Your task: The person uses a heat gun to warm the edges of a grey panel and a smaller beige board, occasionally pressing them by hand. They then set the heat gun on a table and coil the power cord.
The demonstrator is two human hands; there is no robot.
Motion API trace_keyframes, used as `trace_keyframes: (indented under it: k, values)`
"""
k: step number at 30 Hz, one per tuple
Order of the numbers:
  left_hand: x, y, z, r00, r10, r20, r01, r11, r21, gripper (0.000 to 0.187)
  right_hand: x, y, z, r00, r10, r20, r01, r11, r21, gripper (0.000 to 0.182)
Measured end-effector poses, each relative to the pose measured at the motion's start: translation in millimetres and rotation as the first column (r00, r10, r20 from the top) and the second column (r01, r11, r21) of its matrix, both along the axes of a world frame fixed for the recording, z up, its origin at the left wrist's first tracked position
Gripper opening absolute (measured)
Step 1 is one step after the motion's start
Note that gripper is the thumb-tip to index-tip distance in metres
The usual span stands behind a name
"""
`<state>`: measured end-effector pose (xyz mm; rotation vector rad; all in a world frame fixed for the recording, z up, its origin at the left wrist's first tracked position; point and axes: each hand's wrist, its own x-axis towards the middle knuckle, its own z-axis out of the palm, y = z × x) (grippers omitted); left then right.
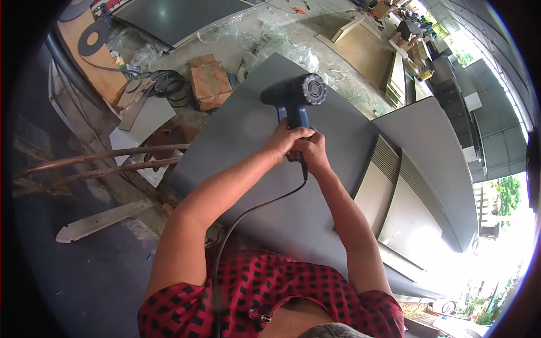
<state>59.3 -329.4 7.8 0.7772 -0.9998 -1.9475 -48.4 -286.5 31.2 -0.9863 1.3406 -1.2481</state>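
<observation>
A dark blue heat gun (293, 96) is held up over a large grey panel (253, 169), its vented round end towards the upper right. My left hand (283, 141) is closed around the handle from the left. From the right, my right hand (313, 150) is closed on the lower handle, its fingers against the left hand. A black cord (256, 206) leaves the handle's base and runs down past my left arm. The fingers on the handle's far side are hidden.
Ribbed panels (414, 205) lie to the right. A cardboard box (209, 81) and coiled black strips (169, 87) stand beyond the left edge. Wooden poles (101, 159) jut in from the left. Plastic sheeting (282, 52) covers floor behind. A person (407, 31) bends at the far right.
</observation>
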Motion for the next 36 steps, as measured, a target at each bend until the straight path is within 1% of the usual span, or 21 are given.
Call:
trace_keyframes:
  k: [4, 7, 9, 13, 15, 16, 18, 21, 25, 27, 30, 34, 36]
  values:
    - [13.2, -20.4, -1.3, 1.0, -0.008, 0.019, 0.008, 1.0, -0.005, 0.053, 11.2, -19.8, 2.4, 0.998, 0.052, -0.023, -0.052, 0.999, 0.009, 0.032]
    - [17.7, -21.3, -3.3, 0.999, 0.02, 0.036, -0.02, 1.0, -0.006, 0.053, 18.6, -22.5, 1.7, 0.999, 0.04, -0.017, -0.04, 0.999, 0.009, 0.033]
    - [18.7, -20.7, -6.3, 0.998, 0.055, 0.019, -0.056, 0.998, 0.009, 0.053, 22.4, -23.0, 1.2, 0.999, 0.024, -0.048, -0.023, 1.0, 0.012, 0.033]
    - [22.3, -18.9, -5.8, 0.998, 0.056, 0.01, -0.056, 0.998, 0.029, 0.058, 24.9, -21.6, 3.0, 0.998, 0.02, -0.062, -0.016, 0.998, 0.055, 0.032]
    - [25.4, -20.2, -5.1, 0.999, -0.028, 0.023, 0.028, 1.0, 0.009, 0.06, 24.1, -21.9, 1.5, 0.996, 0.038, -0.077, -0.032, 0.997, 0.074, 0.033]
    - [24.3, -19.8, -6.0, 0.999, -0.029, 0.023, 0.028, 1.0, 0.008, 0.06, 24.5, -21.7, 1.0, 0.996, 0.037, -0.077, -0.031, 0.997, 0.074, 0.033]
    - [20.3, -17.3, -7.8, 0.998, 0.02, 0.065, -0.021, 1.0, 0.0, 0.057, 25.4, -21.5, 0.2, 0.996, 0.019, -0.084, -0.01, 0.994, 0.106, 0.034]
    - [18.2, -16.0, -9.9, 0.997, 0.05, 0.057, -0.049, 0.999, -0.014, 0.058, 24.7, -21.6, -0.4, 0.998, 0.024, -0.066, -0.016, 0.994, 0.108, 0.035]
    - [19.0, -17.8, -9.6, 0.997, 0.05, 0.061, -0.048, 0.998, -0.04, 0.059, 24.6, -24.2, -2.2, 0.996, 0.019, -0.085, -0.009, 0.993, 0.118, 0.035]
    - [22.0, -18.2, -7.1, 0.993, -0.008, 0.118, 0.006, 1.0, 0.01, 0.064, 23.8, -25.7, -3.7, 0.997, 0.011, -0.08, -0.001, 0.992, 0.124, 0.036]
    - [22.7, -17.5, -6.7, 0.988, 0.009, 0.153, -0.011, 1.0, 0.009, 0.064, 23.6, -26.6, -5.6, 0.996, 0.017, -0.093, -0.005, 0.992, 0.125, 0.036]
    - [21.4, -15.1, -8.1, 0.985, 0.035, 0.166, -0.032, 0.999, -0.019, 0.065, 23.1, -26.5, -7.0, 0.996, 0.016, -0.088, -0.004, 0.991, 0.132, 0.035]
    - [22.6, -10.8, -6.7, 0.979, 0.07, 0.194, -0.063, 0.997, -0.038, 0.07, 22.5, -24.9, -4.9, 0.999, -0.035, -0.001, 0.035, 0.995, 0.095, 0.033]
